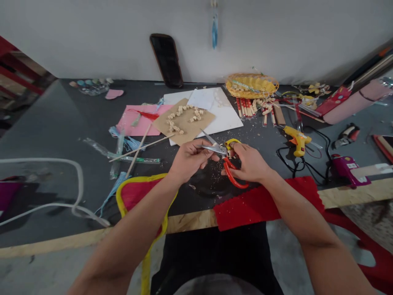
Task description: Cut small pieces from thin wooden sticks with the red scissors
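Above the bench hang scissors, likely light and stiff; the right hand holds their handles, the best grip. The left hand curls beside the blades, its hold unclear; pale bits look fragile.

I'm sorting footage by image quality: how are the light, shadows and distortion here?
Head view: dim, diffuse light, with a soft shadow beside the phone on the wall; the scissors in the right hand read clearly enough; the pink bottle near the right edge looks stretched, likely lens distortion.
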`<state>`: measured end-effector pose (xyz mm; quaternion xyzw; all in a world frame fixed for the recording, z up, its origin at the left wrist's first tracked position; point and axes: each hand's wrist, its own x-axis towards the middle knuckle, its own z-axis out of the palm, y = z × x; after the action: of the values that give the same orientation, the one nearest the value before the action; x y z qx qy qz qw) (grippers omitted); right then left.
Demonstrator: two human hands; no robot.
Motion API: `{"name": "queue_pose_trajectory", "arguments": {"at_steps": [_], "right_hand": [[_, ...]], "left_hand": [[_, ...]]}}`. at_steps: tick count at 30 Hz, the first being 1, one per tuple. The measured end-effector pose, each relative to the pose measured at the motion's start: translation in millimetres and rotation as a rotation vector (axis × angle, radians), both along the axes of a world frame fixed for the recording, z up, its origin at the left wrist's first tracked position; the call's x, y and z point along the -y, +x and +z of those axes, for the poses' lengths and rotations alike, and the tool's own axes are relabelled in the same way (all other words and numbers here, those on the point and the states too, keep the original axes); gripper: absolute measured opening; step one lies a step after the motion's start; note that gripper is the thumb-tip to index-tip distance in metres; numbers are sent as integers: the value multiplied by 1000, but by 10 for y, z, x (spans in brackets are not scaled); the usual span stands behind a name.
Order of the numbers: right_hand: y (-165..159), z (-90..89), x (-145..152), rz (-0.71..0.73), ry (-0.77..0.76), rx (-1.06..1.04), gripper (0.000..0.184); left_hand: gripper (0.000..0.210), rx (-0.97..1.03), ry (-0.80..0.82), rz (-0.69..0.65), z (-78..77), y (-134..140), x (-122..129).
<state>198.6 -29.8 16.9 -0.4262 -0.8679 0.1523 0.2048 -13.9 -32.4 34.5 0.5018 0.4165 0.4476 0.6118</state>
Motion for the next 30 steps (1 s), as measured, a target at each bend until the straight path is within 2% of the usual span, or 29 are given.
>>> {"name": "queue_pose_trajectory", "arguments": {"at_steps": [4,8,20,30], "right_hand": [[12,-54,-36,-18,-29,-19,50],[31,-78,-58,24,-25,-36,55],[15,-70,-48,60,-40,-21,56],[-1,-53,-17,63,7,-23,47]], "left_hand": [[8,-81,68,69,11,30,13],[7,-111,73,30,7,15,22],[14,-8,-18,-50,-38,-31,-4],[19,68,-44,-59,-30,-30,-13]]}}
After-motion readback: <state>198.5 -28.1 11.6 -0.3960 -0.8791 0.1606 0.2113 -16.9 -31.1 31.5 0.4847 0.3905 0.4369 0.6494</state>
